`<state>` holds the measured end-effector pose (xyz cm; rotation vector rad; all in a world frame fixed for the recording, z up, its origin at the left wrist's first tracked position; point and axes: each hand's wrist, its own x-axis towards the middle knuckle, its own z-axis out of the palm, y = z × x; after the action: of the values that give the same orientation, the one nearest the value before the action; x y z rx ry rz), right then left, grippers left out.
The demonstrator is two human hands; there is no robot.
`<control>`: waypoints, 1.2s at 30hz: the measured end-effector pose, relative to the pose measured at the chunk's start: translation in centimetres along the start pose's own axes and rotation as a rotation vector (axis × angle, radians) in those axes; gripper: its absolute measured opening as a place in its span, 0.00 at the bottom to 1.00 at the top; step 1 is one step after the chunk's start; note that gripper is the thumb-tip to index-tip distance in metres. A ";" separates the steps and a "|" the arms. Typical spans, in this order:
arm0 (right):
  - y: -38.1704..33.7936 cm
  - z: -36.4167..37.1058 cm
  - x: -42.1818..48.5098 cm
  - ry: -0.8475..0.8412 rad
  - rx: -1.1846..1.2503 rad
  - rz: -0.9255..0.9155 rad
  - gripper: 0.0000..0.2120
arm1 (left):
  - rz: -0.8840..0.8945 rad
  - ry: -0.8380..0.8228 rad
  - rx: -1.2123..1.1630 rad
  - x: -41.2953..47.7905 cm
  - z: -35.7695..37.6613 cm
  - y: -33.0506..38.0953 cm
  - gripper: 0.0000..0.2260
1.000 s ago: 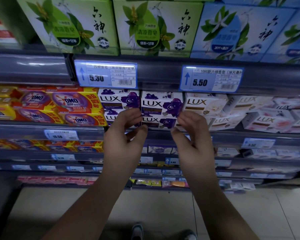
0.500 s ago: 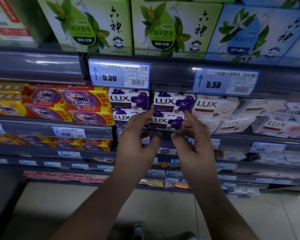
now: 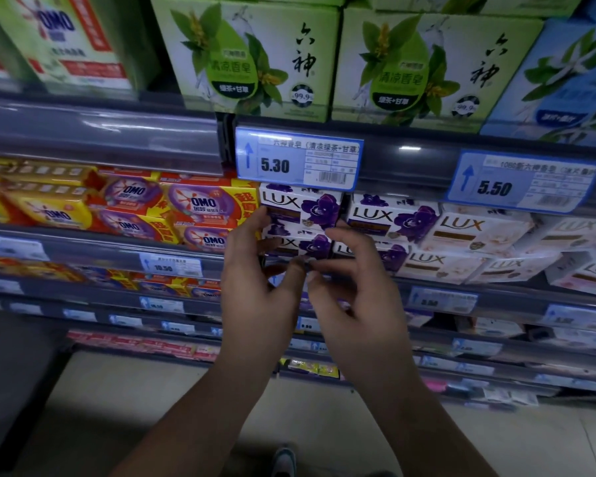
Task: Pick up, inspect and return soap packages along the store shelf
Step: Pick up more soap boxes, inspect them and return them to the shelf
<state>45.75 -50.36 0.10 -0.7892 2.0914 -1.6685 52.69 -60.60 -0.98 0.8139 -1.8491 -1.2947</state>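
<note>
Purple LUX soap boxes sit in two stacks on the middle shelf. My left hand [image 3: 255, 287] has its fingers curled around the left end of the lower purple LUX box [image 3: 301, 245] in the left stack. The fingers of my right hand [image 3: 355, 304] press on the right end of that box. Both thumbs meet just under it, at the shelf rail. The box still lies in its stack, under the upper purple LUX box [image 3: 300, 206]. The second purple LUX stack [image 3: 393, 218] stands right beside it.
White and pink LUX boxes [image 3: 475, 232] fill the shelf to the right, and yellow-red OMO soap packs [image 3: 200, 204] lie to the left. Green soap cartons [image 3: 252, 60] stand on the shelf above, over price tags 5.30 [image 3: 298, 160] and 5.50 [image 3: 520, 182]. Lower shelves and floor lie below.
Both hands have shifted from the right purple LUX stack to the left one and closed in, thumbs now touching. The view has moved closer and to the left.
</note>
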 end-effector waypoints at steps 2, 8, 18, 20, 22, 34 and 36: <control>0.0 0.4 0.1 0.011 -0.003 0.003 0.24 | 0.012 0.001 0.024 0.1 -0.2 -0.1 0.29; 0.4 0.8 0.2 0.128 0.033 -0.053 0.28 | 0.035 -0.027 0.060 0.3 -0.4 -0.3 0.29; 0.5 1.9 0.3 0.239 -0.029 -0.095 0.17 | 0.050 -0.115 -0.022 -1.1 -0.5 -0.4 0.30; 0.6 2.2 0.9 0.290 -0.063 -0.106 0.15 | 0.055 -0.125 -0.035 -1.3 -0.5 -0.6 0.31; 0.5 2.2 1.1 0.351 -0.099 -0.156 0.14 | 0.060 -0.132 -0.055 -1.3 -0.7 -0.7 0.31; 0.3 -3.1 -2.5 0.244 0.209 -0.142 0.07 | -0.114 -0.248 -0.276 0.2 -4.3 0.8 0.13; 0.1 -4.0 -3.1 0.234 0.210 -0.127 0.08 | -0.130 -0.302 -0.286 -0.1 -4.7 1.1 0.10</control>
<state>45.79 -45.39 0.75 -0.7017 2.0015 -2.0986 56.57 -62.54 1.10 0.6184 -1.7988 -1.7989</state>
